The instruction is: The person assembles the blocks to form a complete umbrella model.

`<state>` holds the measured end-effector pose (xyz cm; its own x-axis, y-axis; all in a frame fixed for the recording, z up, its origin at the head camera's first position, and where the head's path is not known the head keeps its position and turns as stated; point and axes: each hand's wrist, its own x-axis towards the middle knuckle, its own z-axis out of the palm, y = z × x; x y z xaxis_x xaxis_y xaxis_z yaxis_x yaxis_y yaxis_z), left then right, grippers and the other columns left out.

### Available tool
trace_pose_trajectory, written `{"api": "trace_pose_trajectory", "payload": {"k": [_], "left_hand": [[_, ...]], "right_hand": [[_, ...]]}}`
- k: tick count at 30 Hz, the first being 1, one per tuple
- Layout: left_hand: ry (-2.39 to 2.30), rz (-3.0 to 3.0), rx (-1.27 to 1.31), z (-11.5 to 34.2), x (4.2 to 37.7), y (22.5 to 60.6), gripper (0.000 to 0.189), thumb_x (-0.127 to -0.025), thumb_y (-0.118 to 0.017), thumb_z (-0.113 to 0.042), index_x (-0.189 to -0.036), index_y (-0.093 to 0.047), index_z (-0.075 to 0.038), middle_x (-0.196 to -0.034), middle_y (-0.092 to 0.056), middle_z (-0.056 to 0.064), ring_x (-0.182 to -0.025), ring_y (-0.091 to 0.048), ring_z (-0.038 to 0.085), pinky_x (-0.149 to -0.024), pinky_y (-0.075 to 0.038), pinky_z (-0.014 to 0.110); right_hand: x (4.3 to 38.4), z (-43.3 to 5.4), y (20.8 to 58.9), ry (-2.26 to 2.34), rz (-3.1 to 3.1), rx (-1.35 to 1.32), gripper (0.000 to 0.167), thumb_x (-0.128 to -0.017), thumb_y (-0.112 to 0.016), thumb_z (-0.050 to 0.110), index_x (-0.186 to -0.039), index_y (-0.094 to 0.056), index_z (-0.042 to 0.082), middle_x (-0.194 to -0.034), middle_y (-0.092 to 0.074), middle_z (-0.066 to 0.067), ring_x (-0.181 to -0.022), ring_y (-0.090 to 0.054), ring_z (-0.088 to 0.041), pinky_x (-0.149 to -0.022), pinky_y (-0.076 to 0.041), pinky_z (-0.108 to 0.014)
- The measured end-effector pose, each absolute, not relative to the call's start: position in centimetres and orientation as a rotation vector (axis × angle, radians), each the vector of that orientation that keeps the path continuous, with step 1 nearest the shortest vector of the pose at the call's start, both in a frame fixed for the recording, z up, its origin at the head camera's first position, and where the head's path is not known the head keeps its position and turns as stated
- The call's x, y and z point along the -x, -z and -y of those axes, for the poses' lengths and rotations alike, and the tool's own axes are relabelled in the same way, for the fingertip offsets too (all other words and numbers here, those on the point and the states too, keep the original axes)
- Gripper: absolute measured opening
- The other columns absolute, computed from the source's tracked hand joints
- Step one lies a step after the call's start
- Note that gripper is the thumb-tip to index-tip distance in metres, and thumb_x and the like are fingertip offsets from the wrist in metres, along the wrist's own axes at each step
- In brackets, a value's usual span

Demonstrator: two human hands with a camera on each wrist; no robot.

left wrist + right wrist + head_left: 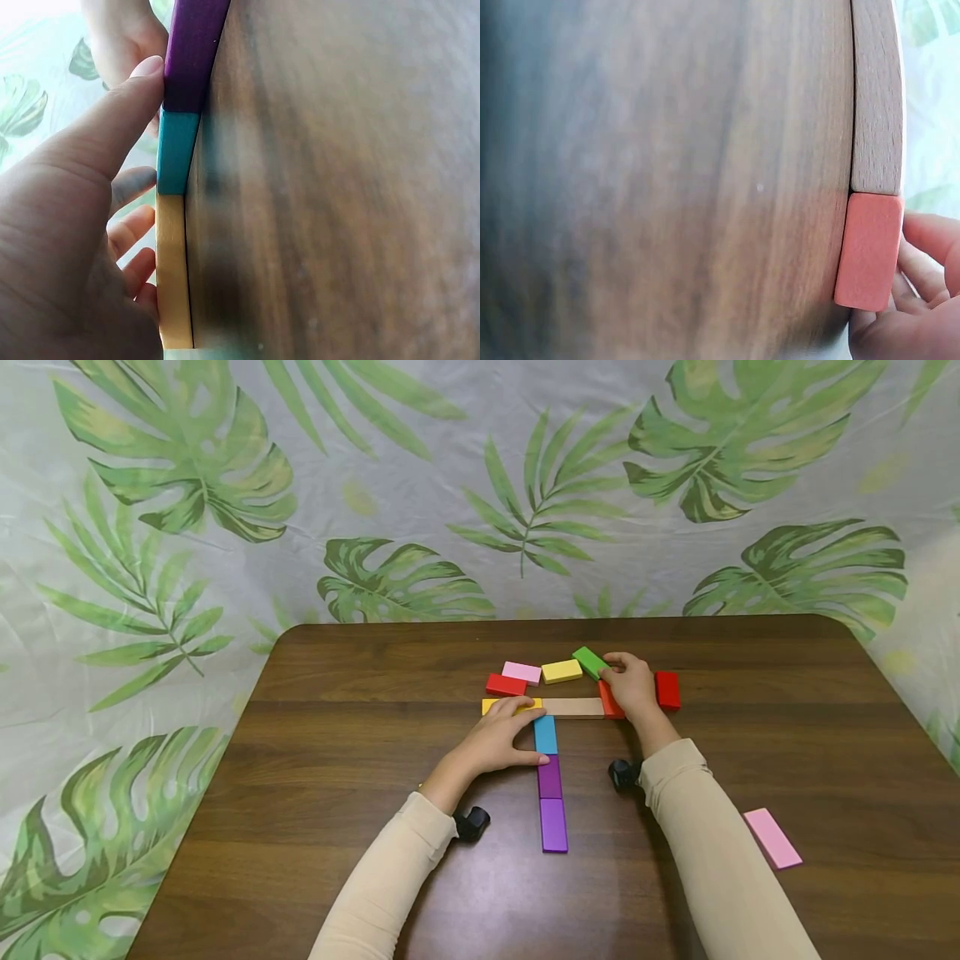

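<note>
A purple block [550, 777], a blue block [546, 735] and a yellow block [490, 705] lie end to side under my left hand [491, 739]. Its thumb touches the purple block's edge, and the other fingers spread loosely along the blue and yellow ones. Up at the right end of the plain wooden block [572, 708], my right hand [632, 685] has its curled fingers around the far part of an orange-red block [870, 251]. Its fingertips come right up to the near end of a green block [588, 662], and the hand hides part of the orange-red block.
A second purple block [554, 827] continues the stem toward me. Behind the bar lie a red block [506, 685], a pink block [522, 673] and another yellow block [562, 672]. Another red block [667, 690] lies right of my right hand, and a pink block [772, 838] beside that forearm.
</note>
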<state>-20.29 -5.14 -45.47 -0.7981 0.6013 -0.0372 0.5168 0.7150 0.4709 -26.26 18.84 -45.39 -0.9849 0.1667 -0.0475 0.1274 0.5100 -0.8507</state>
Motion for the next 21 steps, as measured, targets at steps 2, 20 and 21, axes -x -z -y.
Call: {"api": "trace_pose_trajectory", "payload": {"k": [2,20,21], "left_hand": [[-0.669,-2.732,-0.901,5.17,20.29,45.48,0.076,-0.073,-0.064,-0.056,-0.137,-0.04,-0.022,-0.139,-0.03,-0.001,-0.129,-0.019,0.019,-0.102,-0.023,0.037],[-0.671,-2.736,-0.91,5.14,20.24,45.35,0.075,-0.074,-0.065,-0.054,-0.136,-0.04,-0.021,-0.139,-0.03,0.001,-0.128,-0.02,0.021,-0.102,-0.024,0.038],[-0.673,-2.735,-0.91,5.15,20.23,45.34,0.075,-0.074,-0.065,-0.054,-0.136,-0.04,-0.021,-0.139,-0.03,0.001,-0.128,-0.02,0.021,-0.102,-0.024,0.038]], "right_hand": [[26.25,-18.85,45.38,-1.513,2.705,0.261,0.032,-0.09,-0.052,0.006,-0.12,-0.053,-0.003,-0.115,-0.053,-0.021,-0.099,-0.047,-0.03,-0.08,-0.04,-0.036],[26.14,-19.16,45.29,-1.571,2.73,0.214,0.033,-0.091,-0.051,0.007,-0.121,-0.052,-0.004,-0.113,-0.051,-0.021,-0.097,-0.046,-0.029,-0.076,-0.039,-0.031],[26.13,-19.18,45.28,-1.572,2.731,0.213,0.033,-0.091,-0.051,0.007,-0.121,-0.052,-0.004,-0.113,-0.051,-0.021,-0.097,-0.046,-0.029,-0.076,-0.039,-0.031]]}}
